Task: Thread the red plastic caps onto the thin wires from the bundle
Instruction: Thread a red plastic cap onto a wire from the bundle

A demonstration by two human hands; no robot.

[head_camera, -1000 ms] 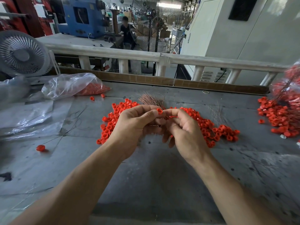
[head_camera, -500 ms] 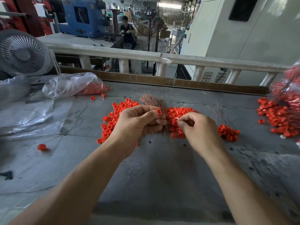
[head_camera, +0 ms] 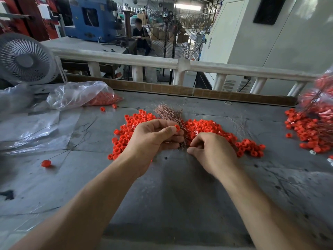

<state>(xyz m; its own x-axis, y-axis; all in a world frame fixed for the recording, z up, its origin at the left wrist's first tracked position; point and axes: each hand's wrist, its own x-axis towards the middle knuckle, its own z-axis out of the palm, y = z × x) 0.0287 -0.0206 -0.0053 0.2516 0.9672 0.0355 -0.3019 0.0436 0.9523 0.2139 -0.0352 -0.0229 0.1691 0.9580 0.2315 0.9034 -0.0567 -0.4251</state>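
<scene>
The counter (head_camera: 180, 204) is kept bare near the body, while loose caps (head_camera: 207, 126) are heaped mid-counter within reach of both hands, probably so each can be picked without stretching. A bag (head_camera: 77, 93) of spare caps is set far left. The bundle (head_camera: 170, 113) is gripped upright in the left hand (head_camera: 151, 139), its wire tips fanned above the fist, and one cap (head_camera: 177, 127) is pinched at the fingertips. The right hand (head_camera: 212, 152) is lowered just beside it, fingers curled at the bundle's base; whether a wire is pinched cannot be told.
</scene>
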